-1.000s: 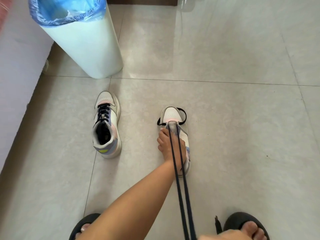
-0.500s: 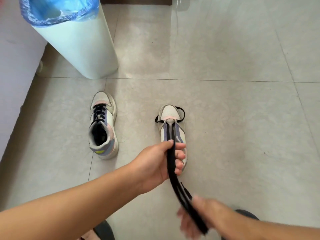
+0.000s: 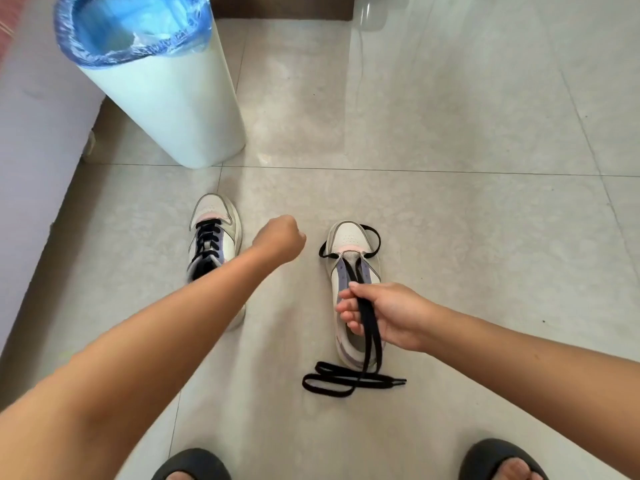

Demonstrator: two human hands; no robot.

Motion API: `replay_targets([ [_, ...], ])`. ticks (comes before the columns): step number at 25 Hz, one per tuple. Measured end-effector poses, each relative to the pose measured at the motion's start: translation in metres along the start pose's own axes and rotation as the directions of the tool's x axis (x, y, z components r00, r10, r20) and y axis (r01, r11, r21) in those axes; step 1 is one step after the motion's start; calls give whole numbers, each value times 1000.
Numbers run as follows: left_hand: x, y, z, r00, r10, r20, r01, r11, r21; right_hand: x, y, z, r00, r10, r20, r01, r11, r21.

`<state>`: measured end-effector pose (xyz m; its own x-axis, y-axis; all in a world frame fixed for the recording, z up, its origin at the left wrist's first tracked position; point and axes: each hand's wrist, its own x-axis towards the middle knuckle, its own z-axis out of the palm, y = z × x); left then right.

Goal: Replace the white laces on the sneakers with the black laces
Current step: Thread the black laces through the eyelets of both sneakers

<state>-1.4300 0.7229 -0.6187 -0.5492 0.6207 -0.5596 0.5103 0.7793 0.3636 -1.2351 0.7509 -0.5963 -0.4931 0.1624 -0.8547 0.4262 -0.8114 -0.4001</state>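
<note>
Nearest, two dark slippers (image 3: 192,465) sit at the bottom edge, and just beyond them the loose ends of the black lace (image 3: 349,379) lie looped on the tiled floor (image 3: 467,254). The right hand (image 3: 384,315) pinches both strands of that lace above the right sneaker (image 3: 349,237), where it is threaded through the lowest eyelets only. Farther left, the left hand (image 3: 278,242) is curled into an empty fist beside the left sneaker (image 3: 214,230), already laced black, with a blue-lined white bin (image 3: 166,98) beyond.
</note>
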Motion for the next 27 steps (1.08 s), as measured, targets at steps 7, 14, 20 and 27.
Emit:
replay_targets([
  [7,50,8,48,975,-124,185,164,961,-222,1,5,-3,998,-60,-29,58,996,-69],
  [14,51,21,50,933,-197,302,319,841,-436,7,5,-7,995,-96,-2,94,973,-213],
  [20,39,27,20,880,219,422,328,362,-873,9,5,-10,997,-66,39,74,950,-304],
  [27,25,39,-29,888,281,363,-7,800,-600,4,4,-6,999,-52,8,52,956,-290],
])
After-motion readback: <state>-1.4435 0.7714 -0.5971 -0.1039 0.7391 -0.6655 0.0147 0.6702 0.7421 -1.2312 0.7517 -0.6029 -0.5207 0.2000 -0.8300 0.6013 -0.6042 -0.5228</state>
